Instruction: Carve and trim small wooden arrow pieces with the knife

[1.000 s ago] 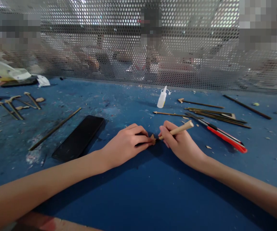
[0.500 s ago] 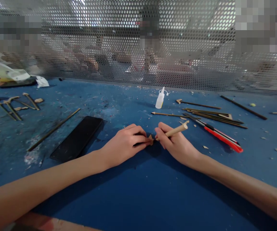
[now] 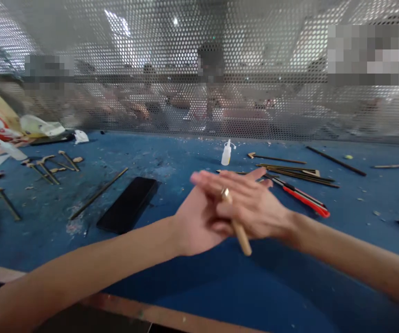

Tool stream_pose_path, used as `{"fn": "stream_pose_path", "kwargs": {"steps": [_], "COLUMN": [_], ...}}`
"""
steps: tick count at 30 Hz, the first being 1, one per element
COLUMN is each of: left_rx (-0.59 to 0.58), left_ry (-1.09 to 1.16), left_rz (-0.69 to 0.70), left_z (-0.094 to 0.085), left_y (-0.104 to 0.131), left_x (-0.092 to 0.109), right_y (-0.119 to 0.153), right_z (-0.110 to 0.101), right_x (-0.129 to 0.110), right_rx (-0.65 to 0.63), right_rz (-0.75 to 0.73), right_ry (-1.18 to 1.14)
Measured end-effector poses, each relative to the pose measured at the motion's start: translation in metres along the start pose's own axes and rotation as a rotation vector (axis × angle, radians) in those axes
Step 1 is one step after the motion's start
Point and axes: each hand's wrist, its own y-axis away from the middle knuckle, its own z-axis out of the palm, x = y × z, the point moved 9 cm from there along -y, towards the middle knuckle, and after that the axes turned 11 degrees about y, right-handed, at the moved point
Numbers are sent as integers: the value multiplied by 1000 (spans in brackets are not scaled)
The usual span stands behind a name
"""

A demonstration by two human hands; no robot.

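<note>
My left hand [image 3: 197, 224] lies palm up above the table, its fingers stretched out beneath my right hand [image 3: 251, 199]. The right hand rests across the left palm with its fingers extended, blurred by motion. A small wooden-handled tool [image 3: 241, 236] is held between the right fingers, handle slanting down toward me. Its metal collar [image 3: 225, 193] shows at the upper end; the tip is hidden. Any small piece between the palms cannot be seen. Nearby to the right lies a red utility knife [image 3: 305, 200], next to several thin wooden sticks [image 3: 296, 173].
A black phone [image 3: 130, 203] and a long stick [image 3: 98, 193] lie left. A white glue bottle [image 3: 226, 155] stands behind my hands. Several short sticks with wooden heads [image 3: 46, 169] are farther left. A perforated metal screen [image 3: 171, 111] rises along the blue table's back edge.
My hands have come together above the table, right over left, and the left has turned palm up. The tool's handle now points toward me. The small pointed wooden piece is out of sight.
</note>
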Motion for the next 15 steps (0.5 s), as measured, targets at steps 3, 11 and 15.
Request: {"fn": "stream_pose_path", "kwargs": {"steps": [3, 11, 15], "left_rx": [26, 398, 335], "left_ry": [384, -124, -99], "left_rz": [-26, -583, -672], "left_z": [-26, -69, -45], "left_y": [39, 222, 253], "left_x": [-7, -120, -139], "right_y": [12, 85, 90], "right_z": [-23, -38, -14], "right_x": [39, 63, 55], "right_rx": [32, 127, 11], "right_rz": [9, 316, 297], "right_ry": [5, -14, -86]}}
